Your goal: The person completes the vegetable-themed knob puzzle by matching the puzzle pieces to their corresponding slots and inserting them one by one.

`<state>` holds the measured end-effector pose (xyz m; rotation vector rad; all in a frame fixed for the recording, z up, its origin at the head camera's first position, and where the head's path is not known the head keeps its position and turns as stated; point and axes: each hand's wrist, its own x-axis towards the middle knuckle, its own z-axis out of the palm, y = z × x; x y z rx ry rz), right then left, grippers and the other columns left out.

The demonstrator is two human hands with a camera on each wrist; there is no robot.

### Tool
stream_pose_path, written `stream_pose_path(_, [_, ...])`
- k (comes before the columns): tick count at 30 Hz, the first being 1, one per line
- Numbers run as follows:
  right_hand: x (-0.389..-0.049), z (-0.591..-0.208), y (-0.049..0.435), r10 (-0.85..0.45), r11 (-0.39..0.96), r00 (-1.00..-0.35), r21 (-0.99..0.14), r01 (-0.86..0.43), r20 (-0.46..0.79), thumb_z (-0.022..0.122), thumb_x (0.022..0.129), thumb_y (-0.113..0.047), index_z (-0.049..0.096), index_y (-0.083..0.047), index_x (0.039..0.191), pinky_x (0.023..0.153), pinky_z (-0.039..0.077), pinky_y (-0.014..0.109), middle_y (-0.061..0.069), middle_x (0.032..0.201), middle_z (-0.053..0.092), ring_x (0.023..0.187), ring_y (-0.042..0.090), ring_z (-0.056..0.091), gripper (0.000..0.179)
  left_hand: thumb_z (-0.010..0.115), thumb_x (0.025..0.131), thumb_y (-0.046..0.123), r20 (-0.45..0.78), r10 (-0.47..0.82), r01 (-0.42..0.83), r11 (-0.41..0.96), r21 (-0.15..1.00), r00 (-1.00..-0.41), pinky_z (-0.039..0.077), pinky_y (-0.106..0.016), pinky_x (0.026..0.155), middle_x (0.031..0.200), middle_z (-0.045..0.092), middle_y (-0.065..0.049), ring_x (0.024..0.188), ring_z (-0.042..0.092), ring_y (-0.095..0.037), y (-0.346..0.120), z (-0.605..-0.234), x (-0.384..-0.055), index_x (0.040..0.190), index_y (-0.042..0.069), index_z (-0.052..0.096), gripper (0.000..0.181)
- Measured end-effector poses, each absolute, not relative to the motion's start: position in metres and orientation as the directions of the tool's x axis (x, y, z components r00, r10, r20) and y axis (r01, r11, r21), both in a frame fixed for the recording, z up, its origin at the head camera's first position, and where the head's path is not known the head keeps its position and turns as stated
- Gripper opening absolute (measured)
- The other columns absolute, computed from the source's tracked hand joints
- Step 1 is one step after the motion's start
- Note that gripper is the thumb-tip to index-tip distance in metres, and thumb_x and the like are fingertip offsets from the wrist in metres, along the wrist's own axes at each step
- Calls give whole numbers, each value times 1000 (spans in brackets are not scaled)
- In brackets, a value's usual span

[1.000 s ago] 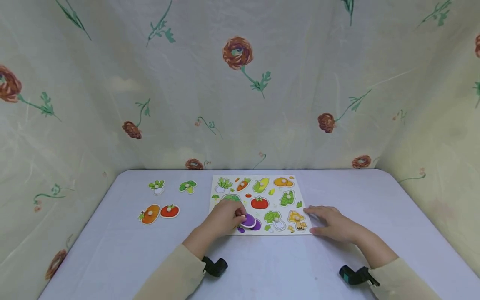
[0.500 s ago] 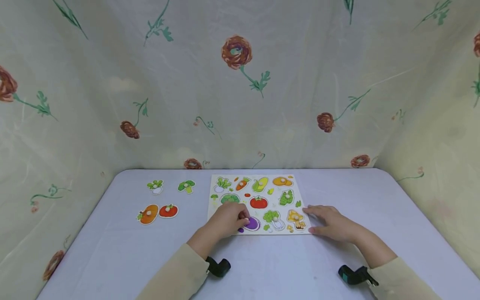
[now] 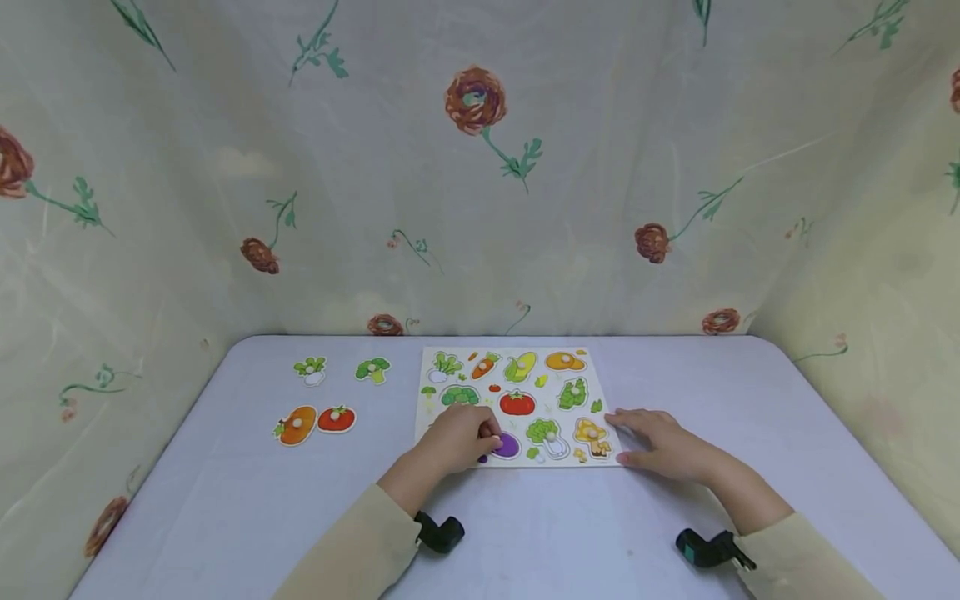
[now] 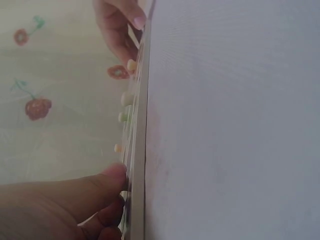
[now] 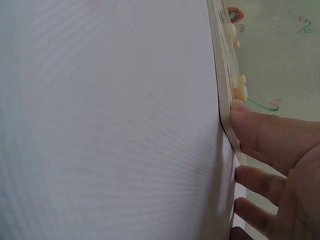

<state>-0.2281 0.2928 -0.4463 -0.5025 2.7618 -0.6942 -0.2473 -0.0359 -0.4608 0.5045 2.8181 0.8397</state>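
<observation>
In the head view, the left hand (image 3: pixel 453 437) is closed to a pinch, thumb and curled fingers meeting at the left part of the purple piece (image 3: pixel 507 447), which lies over the near edge of the board (image 3: pixel 526 462). A second ago the piece sat askew, with a second purple shape showing beside it; now a single purple oval shows, so it is probably lined up with its matching spot. The right hand (image 3: pixel 660 446) has stayed at the board's right edge, fingers loosely extended. Four loose pieces remain to the left on the worktop (image 3: pixel 225 500): turnip (image 3: pixel 310 371), broccoli (image 3: pixel 372 371), pumpkin (image 3: pixel 295 426) and tomato (image 3: pixel 337 419), so placing looks unfinished.

The left wrist view shows the left thumb and fingers close against the board's face; whether the piece lies flush cannot be told.

In the right wrist view, the right thumb touches the board's edge, the other fingers spread apart, apparently steadying it.
</observation>
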Motion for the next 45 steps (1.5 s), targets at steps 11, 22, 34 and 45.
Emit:
stream_pose_path(11, [-227, -449, 294, -386, 834, -910, -478, -275, -152, 72, 91, -38, 48, -5, 148, 110, 23, 71, 28, 153, 37, 139, 55, 26, 70, 74, 93, 27, -36, 383, 292, 759, 583, -923, 48, -22, 67, 78, 58, 8, 76, 54, -9, -43, -462, -248, 91, 21, 67, 10])
stream_pose_path(22, [-224, -444, 289, -394, 838, -908, -462, -290, -145, 70, 93, -37, 48, -6, 148, 110, 23, 70, 28, 153, 37, 140, 54, 27, 67, 71, 95, 31, -23, 391, 298, 737, 606, -920, 49, -26, 71, 82, 58, 9, 85, 53, -13, -69, -459, -236, 94, 24, 69, 8])
stream_pose_path(34, [-223, -444, 292, -397, 846, -908, -437, -306, -133, 69, 94, -36, 48, -5, 148, 110, 25, 69, 28, 153, 38, 139, 54, 28, 66, 72, 94, 29, -15, 336, 256, 745, 616, -942, 49, -30, 78, 87, 58, 7, 92, 50, -17, -100, -450, -232, 95, 22, 69, 7])
stream_pose_path(45, [-223, -443, 290, -388, 867, -908, -397, -299, -162, 68, 94, -38, 47, -7, 149, 109, 27, 68, 26, 154, 38, 138, 53, 30, 66, 73, 93, 27, 4, 262, 220, 802, 555, -965, 51, -33, 80, 88, 60, 8, 93, 51, -17, -125, -452, -231, 96, 21, 70, 7])
